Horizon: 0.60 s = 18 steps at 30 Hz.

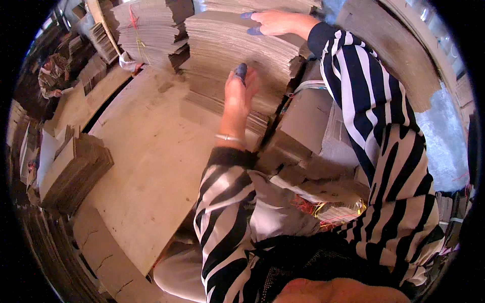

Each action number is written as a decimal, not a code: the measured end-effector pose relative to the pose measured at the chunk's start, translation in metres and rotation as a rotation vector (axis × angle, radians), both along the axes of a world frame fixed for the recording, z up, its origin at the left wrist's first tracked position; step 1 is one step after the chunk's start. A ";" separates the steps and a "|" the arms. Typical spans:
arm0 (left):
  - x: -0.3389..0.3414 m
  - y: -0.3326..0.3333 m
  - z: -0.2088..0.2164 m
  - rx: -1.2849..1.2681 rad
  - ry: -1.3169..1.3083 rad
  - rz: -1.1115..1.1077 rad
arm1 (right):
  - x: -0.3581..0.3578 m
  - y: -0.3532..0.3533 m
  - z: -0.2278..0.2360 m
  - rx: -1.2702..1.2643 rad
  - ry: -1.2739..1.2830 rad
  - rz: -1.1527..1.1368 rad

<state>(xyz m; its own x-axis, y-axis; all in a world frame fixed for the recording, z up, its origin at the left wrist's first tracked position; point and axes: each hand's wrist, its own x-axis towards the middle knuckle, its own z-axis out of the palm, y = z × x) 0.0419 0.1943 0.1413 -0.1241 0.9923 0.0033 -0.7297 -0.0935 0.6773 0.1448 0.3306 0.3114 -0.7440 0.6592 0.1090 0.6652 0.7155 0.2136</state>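
Observation:
A tall stack of flat brown cardboard sheets (217,50) stands at the far side of the board in front of me. My right hand (280,23) reaches over the top of this stack, fingers stretched out to the left, with dark covers on two fingertips. My left hand (239,88) is upright at the stack's near side, a dark cover on one digit and a bangle at the wrist. Its other fingers are blurred but look extended, and I cannot tell if they touch the sheets. Neither hand visibly grips a sheet. Lower sheets (202,108) jut out beneath the stack.
A wide wooden board (146,151) lies to the left. On its left side sits a smaller cardboard pile (76,171). Another tied stack (146,33) stands at the back left. Tied cardboard bundles (308,118) lie at right. A person (54,76) is at far left.

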 end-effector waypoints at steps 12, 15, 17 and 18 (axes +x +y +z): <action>-0.013 0.022 0.006 0.056 -0.479 -0.040 | -0.018 -0.046 0.012 -0.051 -0.073 -0.045; -0.013 0.025 0.010 0.082 -0.571 -0.043 | -0.016 -0.057 0.019 -0.009 -0.095 -0.099; -0.011 0.028 0.007 0.106 -0.607 -0.053 | -0.019 -0.073 0.029 -0.031 -0.101 -0.137; -0.012 0.028 0.001 0.118 -0.612 -0.063 | -0.019 -0.068 0.026 -0.044 -0.098 -0.128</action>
<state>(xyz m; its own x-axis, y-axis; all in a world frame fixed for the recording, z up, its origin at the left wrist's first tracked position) 0.0300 0.2221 0.1427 -0.0797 0.9950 0.0602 -0.9886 -0.0866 0.1230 0.1255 0.2629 0.3370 -0.6590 0.7521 0.0088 0.7292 0.6361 0.2523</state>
